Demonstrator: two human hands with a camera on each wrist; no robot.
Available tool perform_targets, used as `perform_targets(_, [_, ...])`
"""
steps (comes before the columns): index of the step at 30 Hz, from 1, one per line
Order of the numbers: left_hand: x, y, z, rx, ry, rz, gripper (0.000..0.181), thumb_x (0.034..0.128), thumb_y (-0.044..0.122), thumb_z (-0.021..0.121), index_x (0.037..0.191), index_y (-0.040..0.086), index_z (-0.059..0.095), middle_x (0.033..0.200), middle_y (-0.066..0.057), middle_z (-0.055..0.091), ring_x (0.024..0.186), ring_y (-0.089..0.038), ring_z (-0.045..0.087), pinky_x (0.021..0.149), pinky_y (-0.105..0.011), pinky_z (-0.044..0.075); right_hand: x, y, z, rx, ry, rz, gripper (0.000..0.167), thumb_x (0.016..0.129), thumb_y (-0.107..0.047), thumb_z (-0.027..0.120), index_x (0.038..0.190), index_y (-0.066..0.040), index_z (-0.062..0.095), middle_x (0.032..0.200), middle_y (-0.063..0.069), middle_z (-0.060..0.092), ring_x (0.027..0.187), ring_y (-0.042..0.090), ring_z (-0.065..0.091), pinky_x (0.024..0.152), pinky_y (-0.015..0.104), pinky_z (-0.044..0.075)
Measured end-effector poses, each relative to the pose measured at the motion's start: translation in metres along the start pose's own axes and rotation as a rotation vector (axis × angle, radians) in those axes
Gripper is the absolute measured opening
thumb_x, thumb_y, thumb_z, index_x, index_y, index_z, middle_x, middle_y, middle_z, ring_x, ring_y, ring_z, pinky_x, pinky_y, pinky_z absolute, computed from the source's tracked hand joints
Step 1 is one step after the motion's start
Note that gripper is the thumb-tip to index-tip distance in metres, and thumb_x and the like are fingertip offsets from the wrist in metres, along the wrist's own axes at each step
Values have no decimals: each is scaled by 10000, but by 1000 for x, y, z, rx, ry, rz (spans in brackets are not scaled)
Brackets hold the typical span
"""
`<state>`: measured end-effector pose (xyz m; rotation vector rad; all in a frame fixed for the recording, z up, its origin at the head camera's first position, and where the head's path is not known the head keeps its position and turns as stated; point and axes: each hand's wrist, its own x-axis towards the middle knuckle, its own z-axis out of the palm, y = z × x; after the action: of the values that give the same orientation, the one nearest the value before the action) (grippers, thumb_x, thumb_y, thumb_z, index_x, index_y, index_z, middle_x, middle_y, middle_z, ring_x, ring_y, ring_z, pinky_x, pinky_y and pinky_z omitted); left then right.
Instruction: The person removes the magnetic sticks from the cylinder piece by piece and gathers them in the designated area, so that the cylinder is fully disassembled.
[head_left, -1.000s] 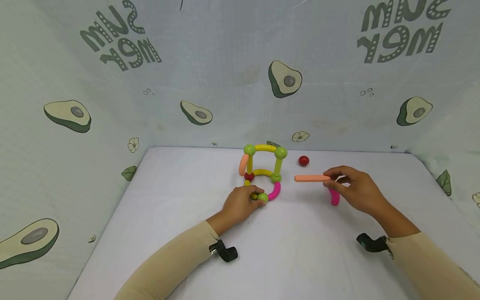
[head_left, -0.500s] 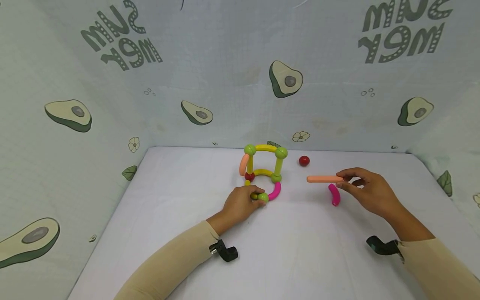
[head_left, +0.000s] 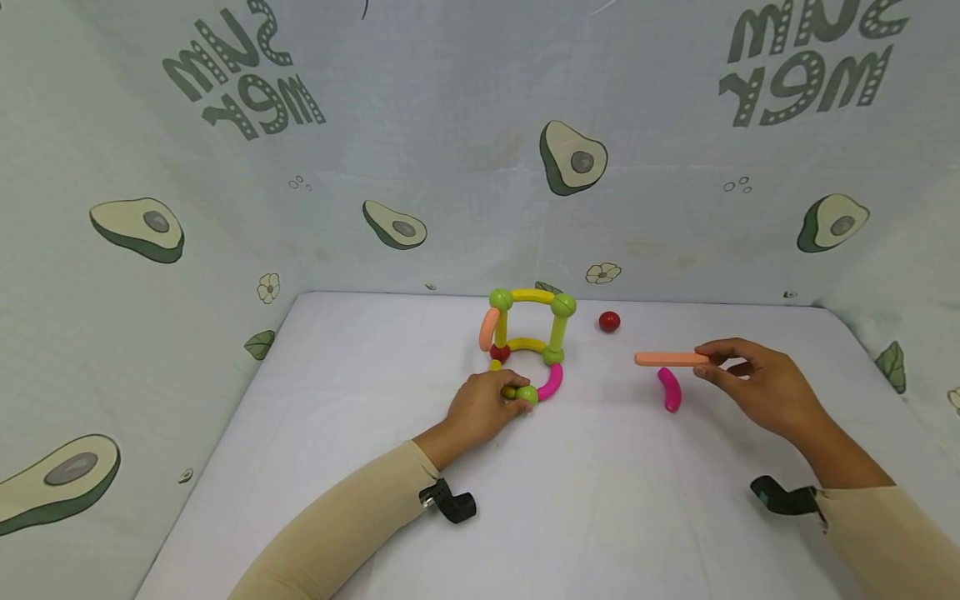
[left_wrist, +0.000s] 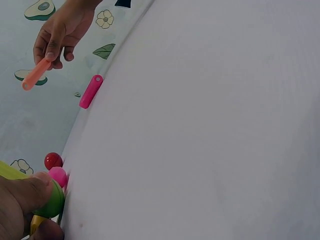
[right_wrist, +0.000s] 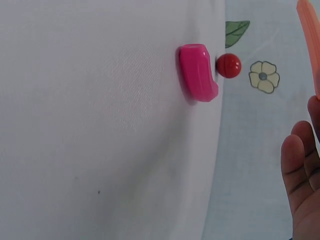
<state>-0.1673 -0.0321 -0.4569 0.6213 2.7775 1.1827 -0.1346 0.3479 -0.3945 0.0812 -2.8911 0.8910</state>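
In the head view a frame of coloured balls and rods stands mid-table, from a magnetic-looking building set. My left hand (head_left: 480, 408) holds its front light-green ball (head_left: 527, 394) between thumb and fingers. That ball joins a pink curved rod (head_left: 552, 382) and a yellow rod partly hidden by the fingers. Above the table on the right, my right hand (head_left: 765, 392) pinches an orange rod (head_left: 667, 359) by one end, the rod lying level and pointing left. A loose pink curved rod (head_left: 671, 390) rests on the table just below it. The left wrist view shows the same orange rod (left_wrist: 36, 75) in the fingertips.
A loose red ball (head_left: 609, 322) sits behind, right of the frame. The upright part has two green top balls joined by a yellow rod (head_left: 532, 296); an orange curved rod (head_left: 488, 330) is at its left. A printed cloth (head_left: 465, 167) hangs behind the white table (head_left: 360, 367).
My right hand has moved to the right with the orange rod, away from the frame, uncovering the loose pink rod. My left hand has stayed on the green ball.
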Motion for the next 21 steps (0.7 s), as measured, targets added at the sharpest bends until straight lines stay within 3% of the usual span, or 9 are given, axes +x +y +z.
perform_targets(21, [0,0,1,6,6,14,334,847,235,865,1157,153,772,978,102,734,859,-30,626,735,-209,498,-7,35,-11,-22,17,30,409,975,-294,733,1289,-44,651,1179,232,657,1070,449,569,639,97,430])
